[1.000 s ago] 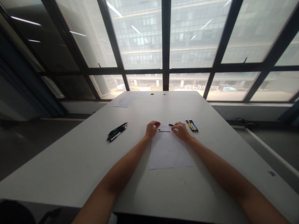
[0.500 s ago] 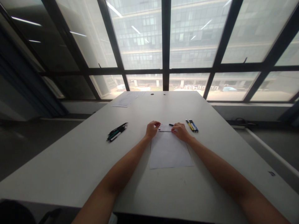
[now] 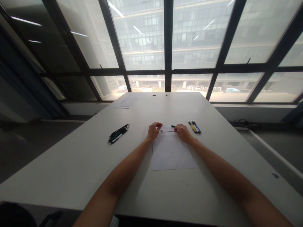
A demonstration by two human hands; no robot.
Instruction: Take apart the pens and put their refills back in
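A sheet of white paper lies in the middle of the table, under and between my hands. My right hand is closed, its fingertips on one end of a thin dark rod that looks like a pen refill and points left across the paper. Just beyond those fingers a short black pen part shows, partly covered. At the paper's far left, my left hand is pinched; what its fingertips hold is too small to name. A tiny dark piece sits beside that hand.
Several dark pens lie in a pile to the left. On the right, several pens with yellow, white and blue barrels lie side by side. More printed sheets rest at the far left of the white table, before tall windows.
The thin dark rod has shifted slightly away from me, with the fingers of my right hand moving a little along with it. My left hand stays almost in place.
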